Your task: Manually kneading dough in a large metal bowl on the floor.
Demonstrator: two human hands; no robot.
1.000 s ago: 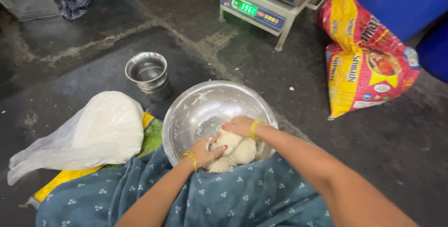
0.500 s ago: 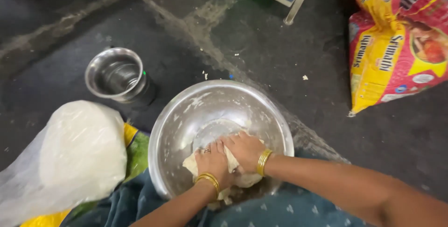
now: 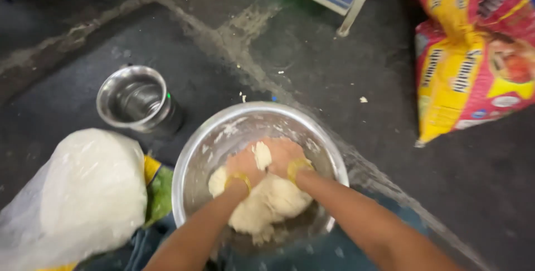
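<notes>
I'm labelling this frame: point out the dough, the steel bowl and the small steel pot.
dough (image 3: pixel 267 201), head view, middle of the lump.
steel bowl (image 3: pixel 223 132), head view, far-left inner wall.
small steel pot (image 3: pixel 114 84), head view, left rim.

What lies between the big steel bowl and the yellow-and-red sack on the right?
In the head view, only dark bare floor lies between the big steel bowl and the yellow-and-red sack, apart from one small white crumb.
</notes>
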